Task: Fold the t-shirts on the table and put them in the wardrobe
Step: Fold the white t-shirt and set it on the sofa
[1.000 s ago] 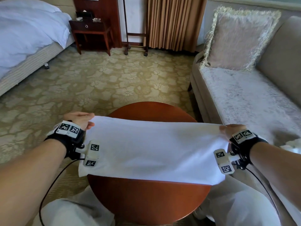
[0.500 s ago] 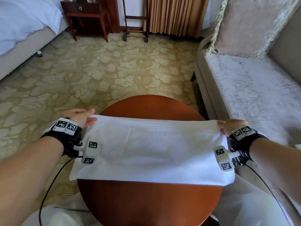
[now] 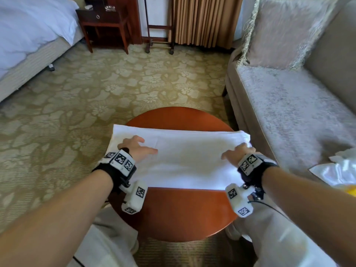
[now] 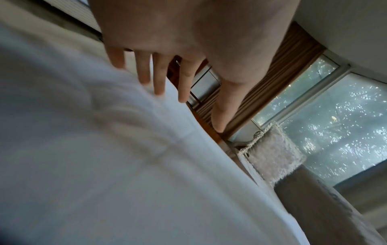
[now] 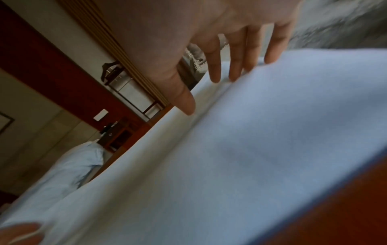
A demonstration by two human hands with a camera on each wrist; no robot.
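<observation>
Round wooden bench (image 3: 179,212) carries the folded white t-shirt (image 3: 188,160), long axis running left-right. Left hand (image 3: 137,148) and right hand (image 3: 238,154) rest flat on opposite ends, fingers spread, gripping nothing; both equally near.

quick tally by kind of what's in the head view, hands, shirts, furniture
hands: 2, left hand and right hand, both flat on the shirt
white t-shirt: 1
round wooden table: 1
sofa: 1
cushion: 1
bed: 1
nightstand: 1
total: 8
</observation>
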